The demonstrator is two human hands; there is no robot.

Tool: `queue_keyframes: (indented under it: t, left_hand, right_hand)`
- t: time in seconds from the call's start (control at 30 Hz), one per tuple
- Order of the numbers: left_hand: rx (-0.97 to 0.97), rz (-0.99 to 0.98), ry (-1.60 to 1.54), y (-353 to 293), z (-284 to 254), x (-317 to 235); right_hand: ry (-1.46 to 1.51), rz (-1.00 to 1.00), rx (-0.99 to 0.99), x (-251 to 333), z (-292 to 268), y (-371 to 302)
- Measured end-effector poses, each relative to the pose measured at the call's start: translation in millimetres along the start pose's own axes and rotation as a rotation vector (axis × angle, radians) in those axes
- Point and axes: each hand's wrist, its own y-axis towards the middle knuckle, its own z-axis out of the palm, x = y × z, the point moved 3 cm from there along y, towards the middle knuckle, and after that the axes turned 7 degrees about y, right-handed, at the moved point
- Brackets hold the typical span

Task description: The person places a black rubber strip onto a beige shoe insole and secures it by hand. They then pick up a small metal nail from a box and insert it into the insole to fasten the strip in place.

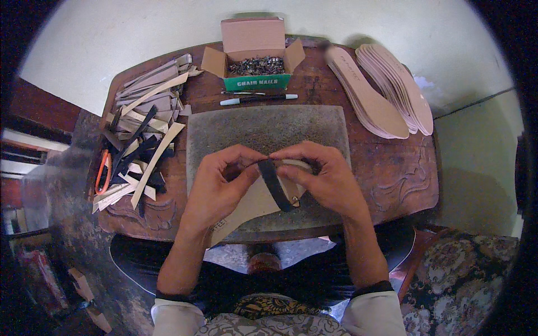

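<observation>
A beige insole (249, 213) slants between my hands over the dark mat, its narrower end toward my lap. A black strap (274, 186) loops across its front part. A small shiny metal stud (295, 199) shows at the insole's edge near the strap's lower end. My left hand (221, 176) pinches the strap's upper end against the insole's edge with thumb and forefinger. Closed on the pale far rim of the insole, my right hand (318, 173) has its forefinger tip beside the left one. The fingers hide what lies right under them.
A dark mat (328, 126) lies on the carved wooden table (403, 179). Behind it stand an open box of nails (258, 83) and a marker (260, 99). Leather scraps (151, 92) and orange-handled scissors (103, 171) are left; stacked insoles (372, 101) lie right.
</observation>
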Motion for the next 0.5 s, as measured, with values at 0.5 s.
queue_keyframes:
  t: [0.5]
  left_hand:
    - [-0.034,0.051,0.019,2.0,3.9,10.3]
  right_hand:
    - [0.030,-0.020,-0.017,-10.8,1.9,1.7]
